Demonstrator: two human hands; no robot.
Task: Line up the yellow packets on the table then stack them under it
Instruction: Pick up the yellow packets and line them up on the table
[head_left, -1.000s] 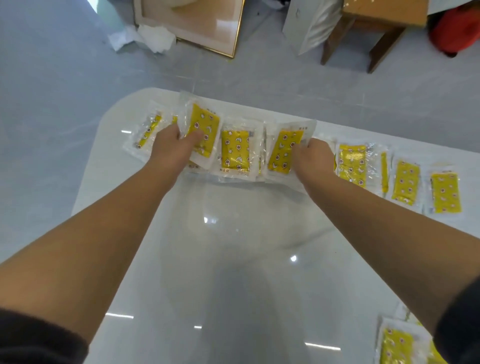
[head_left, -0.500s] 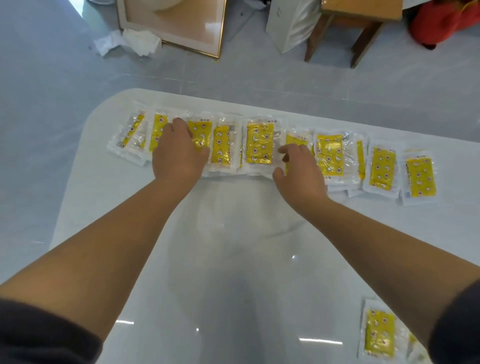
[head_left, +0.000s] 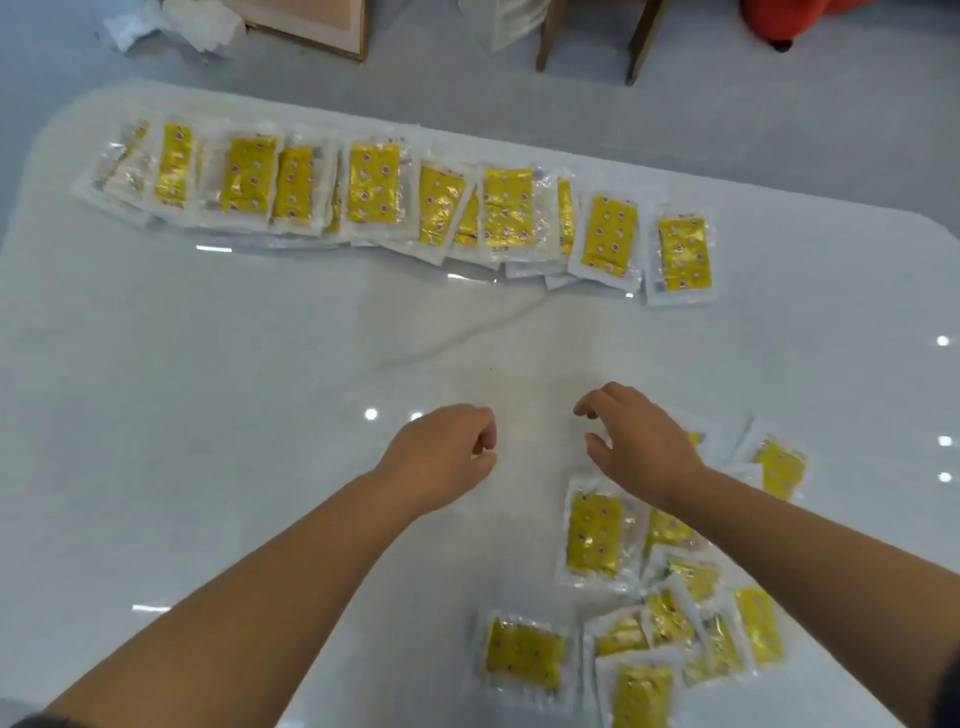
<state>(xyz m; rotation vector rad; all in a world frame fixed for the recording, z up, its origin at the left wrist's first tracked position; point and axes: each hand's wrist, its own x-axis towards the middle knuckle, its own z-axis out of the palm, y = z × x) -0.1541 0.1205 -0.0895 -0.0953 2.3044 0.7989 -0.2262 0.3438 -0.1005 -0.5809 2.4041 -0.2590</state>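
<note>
I'm mid line-up: a row of yellow packets (head_left: 374, 183) runs along the worktop's (head_left: 208, 364) far edge, overlapping, and a loose heap (head_left: 670, 587) waits by the near right corner. My left hand (head_left: 441, 457) and right hand (head_left: 644, 452) hover empty, grip loosely curled. Next, I'd pick from the heap; the crinkly glossy film looks slippery.
</note>
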